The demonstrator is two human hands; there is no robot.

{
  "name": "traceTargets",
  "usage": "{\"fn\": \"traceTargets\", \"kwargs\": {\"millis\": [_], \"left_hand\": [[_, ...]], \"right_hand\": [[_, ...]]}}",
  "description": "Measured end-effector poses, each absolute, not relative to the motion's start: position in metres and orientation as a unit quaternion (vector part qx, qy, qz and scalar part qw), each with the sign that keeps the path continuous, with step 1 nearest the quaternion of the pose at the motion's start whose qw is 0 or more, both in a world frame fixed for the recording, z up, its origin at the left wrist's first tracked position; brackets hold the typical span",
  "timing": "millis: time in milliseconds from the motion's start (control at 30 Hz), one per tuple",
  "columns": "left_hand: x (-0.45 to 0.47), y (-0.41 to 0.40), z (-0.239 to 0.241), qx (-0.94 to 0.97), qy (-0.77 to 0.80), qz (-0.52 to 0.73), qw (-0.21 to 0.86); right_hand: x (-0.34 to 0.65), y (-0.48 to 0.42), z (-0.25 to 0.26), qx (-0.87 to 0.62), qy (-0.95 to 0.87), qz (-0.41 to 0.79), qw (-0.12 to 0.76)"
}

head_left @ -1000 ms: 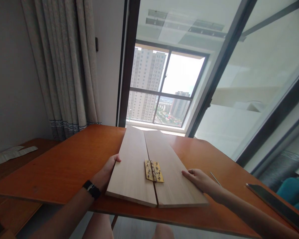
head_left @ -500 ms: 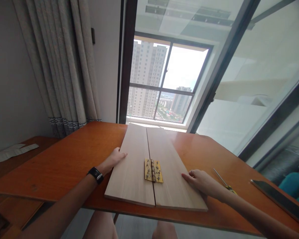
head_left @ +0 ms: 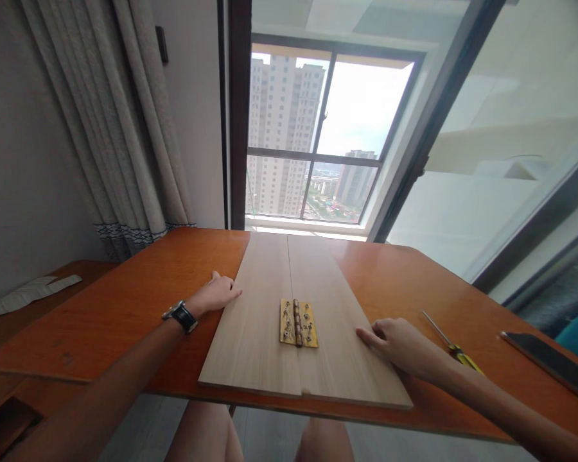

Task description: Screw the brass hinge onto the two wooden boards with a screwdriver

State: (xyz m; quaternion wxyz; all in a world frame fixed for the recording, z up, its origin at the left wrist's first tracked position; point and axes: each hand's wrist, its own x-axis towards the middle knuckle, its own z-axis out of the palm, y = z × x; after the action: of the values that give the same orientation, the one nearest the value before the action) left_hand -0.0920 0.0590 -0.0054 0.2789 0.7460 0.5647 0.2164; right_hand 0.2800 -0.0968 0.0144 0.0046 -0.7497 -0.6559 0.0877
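Two long pale wooden boards lie side by side on the table, the left board (head_left: 243, 333) and the right board (head_left: 347, 359). A yellow, brass-like hinge (head_left: 298, 323) spans the seam between them, with several screws in its leaves. My left hand (head_left: 216, 292), a black watch on its wrist, is closed at the left board's outer edge, fingertips against it. At the right board's outer edge, my right hand (head_left: 399, 343) is closed with the thumb over the top; its other fingers are partly hidden.
On the right of the orange wooden table (head_left: 183, 256) lie a screwdriver (head_left: 455, 350) with a yellow-black handle and a dark flat object (head_left: 549, 366). A pale strip (head_left: 33, 292) lies on a lower surface at left. Curtain (head_left: 139, 128) and window (head_left: 313, 154) stand beyond.
The dark gap between the boards has narrowed to a thin line and they look flatter. My left thumb has moved back from the board's top to its edge. The view has shifted slightly.
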Motion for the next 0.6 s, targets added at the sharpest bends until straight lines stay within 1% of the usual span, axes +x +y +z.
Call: {"fn": "traceTargets", "kwargs": {"millis": [133, 233, 300, 400, 433, 500, 600], "left_hand": [[-0.09, 0.053, -0.006, 0.762, 0.559, 0.203, 0.255], [-0.077, 0.044, -0.004, 0.78, 0.537, 0.226, 0.228], [-0.065, 0.036, -0.001, 0.808, 0.488, 0.244, 0.223], [-0.047, 0.025, 0.002, 0.86, 0.37, 0.241, 0.256], [-0.043, 0.022, 0.003, 0.876, 0.321, 0.235, 0.272], [-0.037, 0.016, 0.001, 0.892, 0.272, 0.218, 0.288], [-0.035, 0.009, -0.004, 0.898, 0.268, 0.211, 0.279]], "right_hand": [[0.279, -0.102, 0.01, -0.75, -0.658, 0.066, -0.004], [0.274, -0.109, 0.014, -0.754, -0.655, 0.043, -0.019], [0.271, -0.112, 0.018, -0.755, -0.654, 0.016, -0.036], [0.269, -0.113, 0.022, -0.751, -0.658, -0.027, -0.047], [0.269, -0.113, 0.022, -0.748, -0.662, -0.035, -0.035], [0.272, -0.11, 0.017, -0.735, -0.677, -0.041, 0.018], [0.274, -0.104, 0.006, -0.682, -0.72, -0.032, 0.124]]}}
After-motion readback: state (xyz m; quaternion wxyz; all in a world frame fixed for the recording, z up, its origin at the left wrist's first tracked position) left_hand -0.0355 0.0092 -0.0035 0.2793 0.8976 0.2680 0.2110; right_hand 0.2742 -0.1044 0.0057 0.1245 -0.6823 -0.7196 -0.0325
